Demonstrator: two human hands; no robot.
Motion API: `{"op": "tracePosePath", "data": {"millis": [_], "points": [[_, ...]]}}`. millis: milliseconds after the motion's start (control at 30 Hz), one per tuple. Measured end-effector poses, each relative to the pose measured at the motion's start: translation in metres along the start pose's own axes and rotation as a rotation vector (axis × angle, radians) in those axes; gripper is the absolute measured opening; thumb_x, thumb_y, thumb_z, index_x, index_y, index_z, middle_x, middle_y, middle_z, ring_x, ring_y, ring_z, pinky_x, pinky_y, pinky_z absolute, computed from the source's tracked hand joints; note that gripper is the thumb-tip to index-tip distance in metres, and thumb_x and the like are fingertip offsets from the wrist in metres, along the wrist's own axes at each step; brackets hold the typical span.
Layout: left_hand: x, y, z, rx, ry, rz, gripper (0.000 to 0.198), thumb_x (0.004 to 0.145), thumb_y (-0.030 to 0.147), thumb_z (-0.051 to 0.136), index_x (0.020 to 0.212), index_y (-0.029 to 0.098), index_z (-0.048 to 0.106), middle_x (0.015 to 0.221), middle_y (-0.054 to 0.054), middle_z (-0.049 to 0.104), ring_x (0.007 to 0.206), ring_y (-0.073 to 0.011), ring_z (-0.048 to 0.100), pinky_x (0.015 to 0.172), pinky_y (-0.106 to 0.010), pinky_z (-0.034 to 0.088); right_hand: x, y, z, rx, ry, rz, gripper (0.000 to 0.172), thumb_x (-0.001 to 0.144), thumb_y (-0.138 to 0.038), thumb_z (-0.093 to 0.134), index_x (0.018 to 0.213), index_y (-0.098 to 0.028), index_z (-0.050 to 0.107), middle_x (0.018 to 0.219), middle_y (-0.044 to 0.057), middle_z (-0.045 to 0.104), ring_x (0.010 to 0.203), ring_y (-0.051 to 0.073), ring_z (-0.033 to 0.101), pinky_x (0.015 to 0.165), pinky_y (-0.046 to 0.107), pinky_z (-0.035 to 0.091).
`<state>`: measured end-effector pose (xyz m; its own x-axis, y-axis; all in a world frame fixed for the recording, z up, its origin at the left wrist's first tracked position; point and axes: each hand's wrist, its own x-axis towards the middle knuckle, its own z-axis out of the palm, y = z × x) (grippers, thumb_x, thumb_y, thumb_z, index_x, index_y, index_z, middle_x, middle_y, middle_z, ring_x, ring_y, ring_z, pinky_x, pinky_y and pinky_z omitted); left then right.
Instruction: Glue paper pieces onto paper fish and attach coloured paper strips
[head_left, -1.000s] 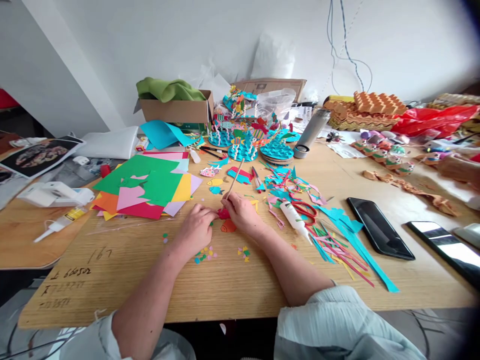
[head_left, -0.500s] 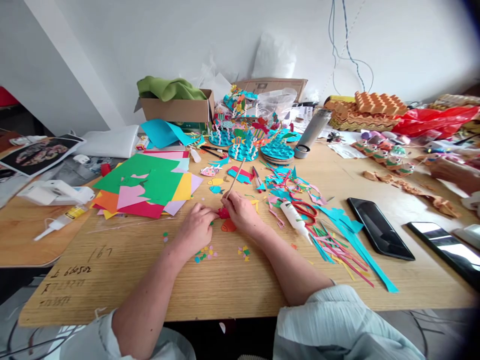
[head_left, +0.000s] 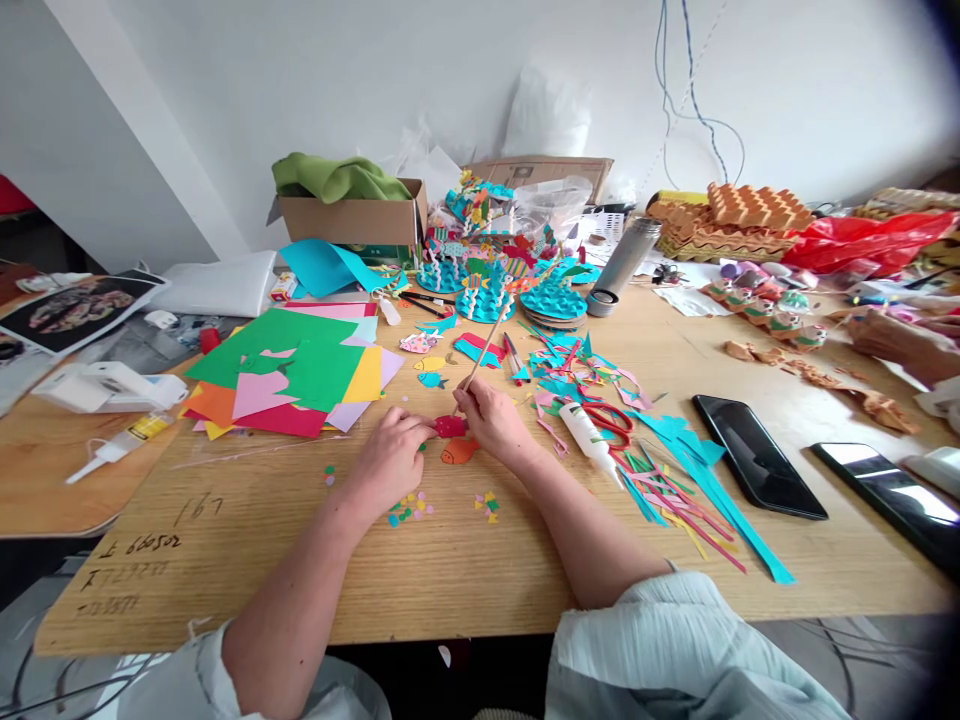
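Note:
My right hand point(head_left: 487, 418) is closed round a thin wooden stick point(head_left: 491, 340), which slants up and away from me, its lower end at a red paper fish point(head_left: 451, 427). Fingers of my left hand point(head_left: 392, 450) are bent together and press on the left end of that fish. Just below it lies an orange paper fish point(head_left: 459, 452) with drawn lines. Small coloured paper dots point(head_left: 411, 508) and a second little group of paper bits point(head_left: 487, 505) are nearer me. Beyond my hands are a yellow paper fish point(head_left: 433, 364) and a blue one point(head_left: 432, 380).
A glue bottle point(head_left: 589, 440), red-handled scissors point(head_left: 613, 425) and paper strips point(head_left: 675, 495) lie to the right, with a black phone point(head_left: 757, 455) beyond. Coloured sheets point(head_left: 300, 350) are stacked at left. Blue paper-fish models point(head_left: 484, 295) and a metal flask point(head_left: 626, 268) stand behind.
My right hand has moved slightly right and up with the stick, away from the red paper fish, so more of the fish shows. My left hand stays in place.

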<state>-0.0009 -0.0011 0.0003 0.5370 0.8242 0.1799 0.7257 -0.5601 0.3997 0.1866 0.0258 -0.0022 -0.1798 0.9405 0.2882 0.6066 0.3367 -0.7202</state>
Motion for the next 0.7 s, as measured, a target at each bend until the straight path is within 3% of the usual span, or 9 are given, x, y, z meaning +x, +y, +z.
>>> {"op": "tracePosePath", "data": {"millis": [700], "points": [[0.0012, 0.0000, 0.0008, 0.016, 0.009, -0.003, 0.051, 0.072, -0.006, 0.048, 0.109, 0.019, 0.073, 0.113, -0.005, 0.072, 0.107, -0.0249, 0.053, 0.098, -0.041, 0.049, -0.0005, 0.0048, 0.0029, -0.116, 0.007, -0.059, 0.019, 0.094, -0.019, 0.044, 0.076, -0.024, 0.040, 0.073, 0.002, 0.059, 0.068, 0.017, 0.056, 0.064, 0.025, 0.037]]}}
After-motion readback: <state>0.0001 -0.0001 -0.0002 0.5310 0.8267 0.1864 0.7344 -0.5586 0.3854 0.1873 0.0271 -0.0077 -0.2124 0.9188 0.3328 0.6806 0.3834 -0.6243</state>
